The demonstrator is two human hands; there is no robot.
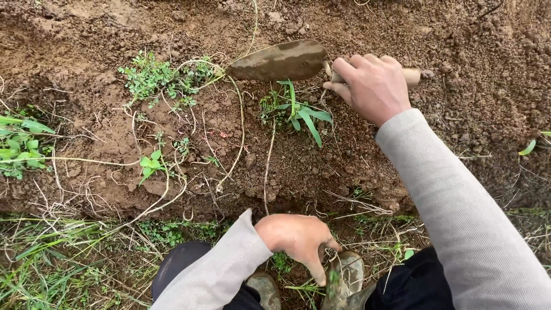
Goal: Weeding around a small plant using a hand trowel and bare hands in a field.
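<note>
My right hand (372, 86) grips the pale wooden handle of a hand trowel (279, 61). Its muddy metal blade points left and lies flat on the brown soil. Just below the blade grows a small grassy weed (298, 112) with long green leaves. My left hand (299, 237) hangs low near the front edge of the soil bank, fingers loosely curled and pointing down, with nothing visible in it. Both arms wear grey sleeves.
A leafy weed patch (163, 77) grows left of the blade, and a small seedling (151, 165) sits lower. Dry stems and roots trail over the earth. Grass (54, 261) lines the bottom left. My muddy boots (344, 275) stand below the bank.
</note>
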